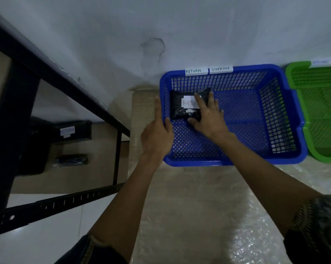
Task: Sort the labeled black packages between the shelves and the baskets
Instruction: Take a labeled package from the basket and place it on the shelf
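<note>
A black package (179,105) with a white handwritten label lies in the far left corner of the blue basket (286,119). The basket's back rim carries two labels, RETURN and OVERDUE. My right hand (208,119) rests flat on the package with straight, spread fingers. My left hand (158,132) touches the basket's left rim, fingers straight on the outside and thumb on the rim. Two more black packages (73,129) (71,160) lie on the low shelf at the left, one with a white label.
A green basket (323,115) stands right of the blue one against the white wall. The black metal shelf frame (65,84) runs along the left side. A plastic-covered floor lies below my arms.
</note>
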